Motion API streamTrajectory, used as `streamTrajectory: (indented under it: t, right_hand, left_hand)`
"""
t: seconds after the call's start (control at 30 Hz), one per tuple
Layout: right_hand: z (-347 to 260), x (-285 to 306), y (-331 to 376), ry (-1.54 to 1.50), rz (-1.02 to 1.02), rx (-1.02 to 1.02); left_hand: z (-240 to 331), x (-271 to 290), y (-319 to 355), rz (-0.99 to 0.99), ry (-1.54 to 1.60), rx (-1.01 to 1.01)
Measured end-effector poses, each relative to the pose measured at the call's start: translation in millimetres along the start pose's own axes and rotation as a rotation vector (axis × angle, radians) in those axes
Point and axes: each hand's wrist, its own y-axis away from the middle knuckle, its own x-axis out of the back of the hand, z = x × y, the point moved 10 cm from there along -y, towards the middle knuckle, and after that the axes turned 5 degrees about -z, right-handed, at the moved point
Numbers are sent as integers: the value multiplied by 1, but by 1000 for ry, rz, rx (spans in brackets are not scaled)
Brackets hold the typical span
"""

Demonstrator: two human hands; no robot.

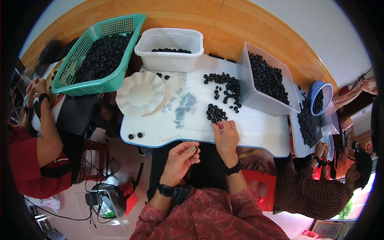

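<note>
A white worktop fills the frame's centre. At lower centre, the left hand pinches a small dark piece by its fingertips, probably for control. The right hand meets the black rings, likely heaped close for reach; its grip is unclear. The clear tub, upper right, hems them in.

Red stool, tangled black cables

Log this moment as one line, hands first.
left hand: pinching dark piece, mostly hidden | right hand: at near edge of black pile | plate: at left of table
</note>
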Motion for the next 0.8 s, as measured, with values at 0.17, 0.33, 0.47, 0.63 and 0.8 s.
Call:
streamTrajectory:
  t: [0.17,0.33,0.47,0.63,0.8]
  right_hand:
    - [-2,-1,-3,82,-3,-19]
    - [-5,0,-1,116,-137,-7]
    - [0,-6,0,62,-228,13]
    - [-5,-1,2,84,-202,29]
    - [9,-1,14,-190,-233,13]
  left_hand:
    - [0,3,1,11,6,-1]
    - [0,2,0,7,21,-2]
    - [1,2,0,7,8,-6]
    - [0,1,0,5,19,-5]
    - [1,-8,0,-7,49,-8]
